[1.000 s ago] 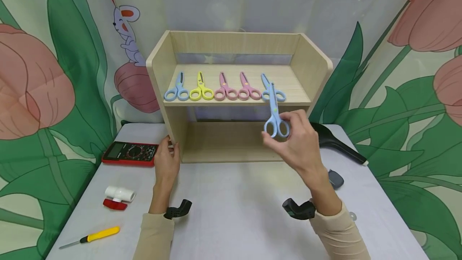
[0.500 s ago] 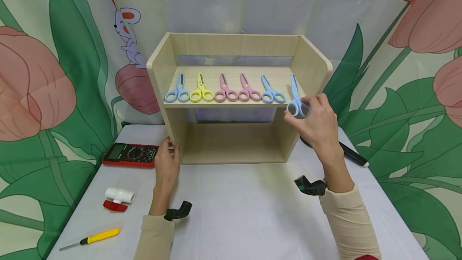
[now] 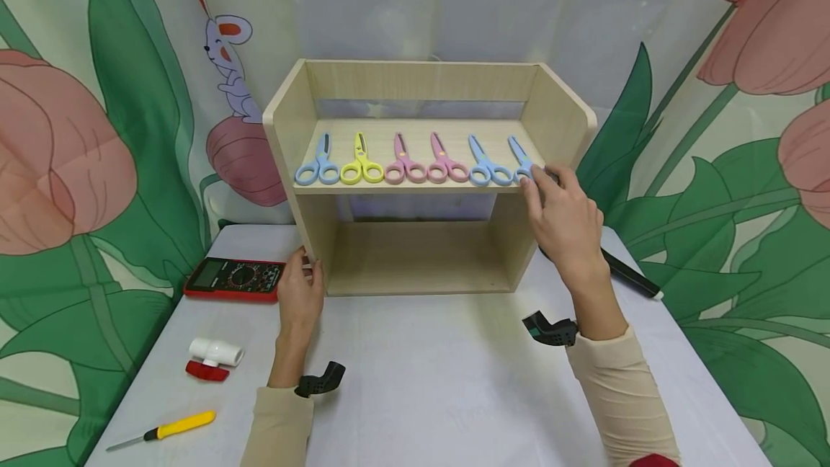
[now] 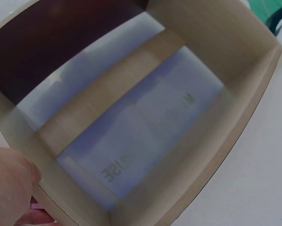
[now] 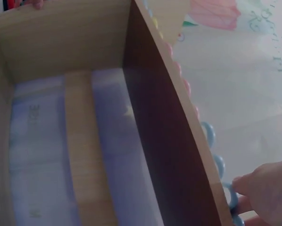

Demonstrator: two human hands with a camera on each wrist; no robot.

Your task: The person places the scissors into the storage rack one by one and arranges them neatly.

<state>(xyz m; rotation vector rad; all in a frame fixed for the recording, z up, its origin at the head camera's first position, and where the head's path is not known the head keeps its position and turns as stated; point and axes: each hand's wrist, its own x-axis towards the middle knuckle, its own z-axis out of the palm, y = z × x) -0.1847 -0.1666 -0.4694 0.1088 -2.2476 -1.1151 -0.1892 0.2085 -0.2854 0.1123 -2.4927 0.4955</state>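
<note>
My right hand is at the right end of the upper level of a small wooden shelf. Its thumb and fingers pinch the handle of the blue scissors, whose blades point back along the board; the hand hides part of that handle. In the right wrist view, fingertips of the right hand meet a blue handle loop at the board's edge. Down at the lower left, my left hand grips the front edge of the shelf's side panel.
Left of those scissors runs a row: blue scissors, two pink pairs, yellow scissors, another blue pair. On the table lie a red multimeter, a white valve with red handle, and a yellow screwdriver. A black-handled object lies right.
The right hand has carried the blue scissors rightward and back onto the upper board, where they now lie at the row's right end. My left hand stays on the side panel.
</note>
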